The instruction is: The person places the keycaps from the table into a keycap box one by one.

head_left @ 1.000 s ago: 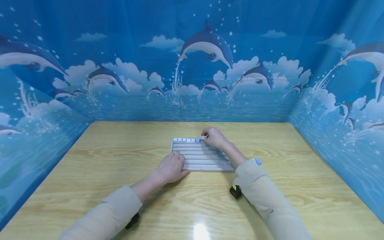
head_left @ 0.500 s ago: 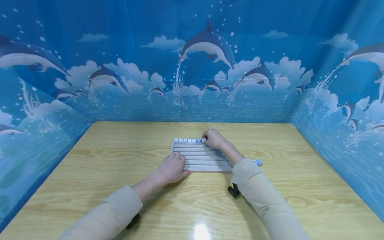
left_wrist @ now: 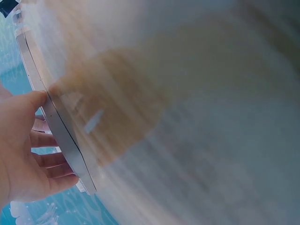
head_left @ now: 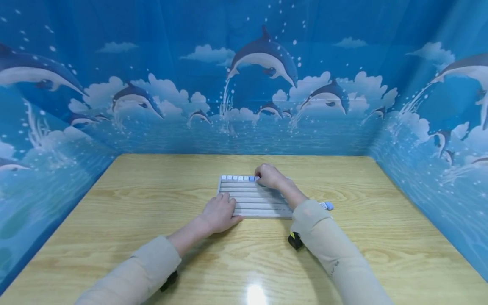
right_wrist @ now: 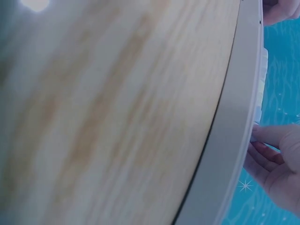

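A pale grey keyboard-like tray [head_left: 263, 201] with long parallel grooves lies on the table. Along its far groove, from the left end, stand several small white keycaps [head_left: 235, 178] and a blue one [head_left: 251, 178]. My left hand [head_left: 220, 212] grips the tray's near left corner; in the left wrist view its thumb [left_wrist: 37, 97] lies on the front edge and the fingers reach over the top. At the far groove, just right of the blue keycap, my right hand [head_left: 270, 176] pinches a small white keycap [head_left: 257, 178], largely covered by the fingertips.
Small blue and white pieces [head_left: 327, 206] lie on the table right of the tray, partly behind the right sleeve [head_left: 331, 250]. The wooden table [head_left: 152, 182] ends at a blue dolphin-print curtain [head_left: 244, 135] at the back and sides.
My right hand has brought the white keycap left and down into the far groove beside the blue one, the forearm shifting slightly left. My left hand holds still on the tray.
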`<action>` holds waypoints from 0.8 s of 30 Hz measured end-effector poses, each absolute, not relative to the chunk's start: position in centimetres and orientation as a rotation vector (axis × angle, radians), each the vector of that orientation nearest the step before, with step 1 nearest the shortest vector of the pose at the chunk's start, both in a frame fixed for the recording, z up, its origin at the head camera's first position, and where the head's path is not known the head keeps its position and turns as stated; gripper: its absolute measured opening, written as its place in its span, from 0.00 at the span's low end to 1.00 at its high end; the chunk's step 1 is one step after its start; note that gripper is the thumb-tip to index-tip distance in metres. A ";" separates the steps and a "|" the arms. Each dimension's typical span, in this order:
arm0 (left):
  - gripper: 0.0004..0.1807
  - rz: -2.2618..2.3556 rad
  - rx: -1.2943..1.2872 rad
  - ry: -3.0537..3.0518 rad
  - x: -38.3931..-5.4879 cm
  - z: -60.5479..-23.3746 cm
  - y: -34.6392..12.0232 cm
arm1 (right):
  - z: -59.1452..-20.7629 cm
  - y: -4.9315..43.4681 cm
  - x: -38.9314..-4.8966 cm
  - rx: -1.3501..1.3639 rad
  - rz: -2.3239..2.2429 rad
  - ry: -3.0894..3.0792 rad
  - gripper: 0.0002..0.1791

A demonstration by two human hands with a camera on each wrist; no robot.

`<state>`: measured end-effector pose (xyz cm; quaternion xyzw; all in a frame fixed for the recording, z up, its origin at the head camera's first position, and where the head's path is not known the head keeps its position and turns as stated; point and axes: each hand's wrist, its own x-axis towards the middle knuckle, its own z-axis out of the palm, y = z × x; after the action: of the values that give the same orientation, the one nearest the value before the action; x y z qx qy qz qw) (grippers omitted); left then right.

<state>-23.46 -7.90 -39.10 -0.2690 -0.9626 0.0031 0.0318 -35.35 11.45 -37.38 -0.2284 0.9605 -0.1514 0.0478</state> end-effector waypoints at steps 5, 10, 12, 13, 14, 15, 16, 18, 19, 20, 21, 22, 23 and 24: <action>0.27 0.015 -0.832 -2.963 -23.5 -39.1 -7.9 | -37.3 11.4 -35.2 -0.704 -0.453 2.919 0.10; 0.27 0.028 -0.826 -2.970 -23.4 -39.1 -7.9 | -37.3 11.5 -35.1 -0.732 -0.443 2.923 0.10; 0.27 0.033 -0.823 -2.977 -23.4 -39.1 -7.9 | -37.3 11.5 -35.1 -0.739 -0.435 2.926 0.11; 0.27 0.040 -0.824 -2.979 -23.4 -39.1 -7.8 | -37.3 11.6 -35.1 -0.741 -0.434 2.927 0.11; 0.27 0.039 -0.823 -2.981 -23.4 -39.1 -7.8 | -37.3 11.6 -35.1 -0.738 -0.435 2.928 0.11; 0.27 0.043 -0.825 -2.981 -23.4 -39.1 -7.8 | -37.4 11.6 -35.1 -0.734 -0.434 2.927 0.11; 0.27 0.040 -0.825 -2.980 -23.3 -39.1 -7.8 | -37.3 11.6 -35.1 -0.729 -0.434 2.926 0.11; 0.27 0.038 -0.828 -2.978 -23.4 -39.1 -7.8 | -37.3 11.7 -35.1 -0.718 -0.431 2.920 0.12; 0.27 0.038 -0.830 -2.975 -23.4 -39.0 -7.8 | -37.3 11.7 -35.2 -0.712 -0.431 2.918 0.12; 0.27 0.031 -0.832 -2.971 -23.4 -39.0 -7.8 | -37.3 11.7 -35.2 -0.708 -0.429 2.914 0.13; 0.27 0.028 -0.834 -2.967 -23.4 -39.0 -7.8 | -37.3 11.8 -35.2 -0.707 -0.427 2.911 0.13; 0.27 0.021 -0.835 -2.963 -23.4 -39.0 -7.9 | -37.2 11.8 -35.2 -0.702 -0.430 2.905 0.14; 0.27 0.020 -0.837 -2.960 -23.4 -39.0 -7.9 | -37.1 11.9 -35.2 -0.697 -0.429 2.902 0.15; 0.27 0.017 -0.839 -2.955 -23.4 -39.0 -7.9 | -37.0 12.0 -35.2 -0.692 -0.429 2.901 0.16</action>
<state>-23.42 -7.92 -39.05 -0.2729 -0.9614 0.0056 0.0352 -35.23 11.96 -37.04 -0.2294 0.9608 -0.1420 0.0644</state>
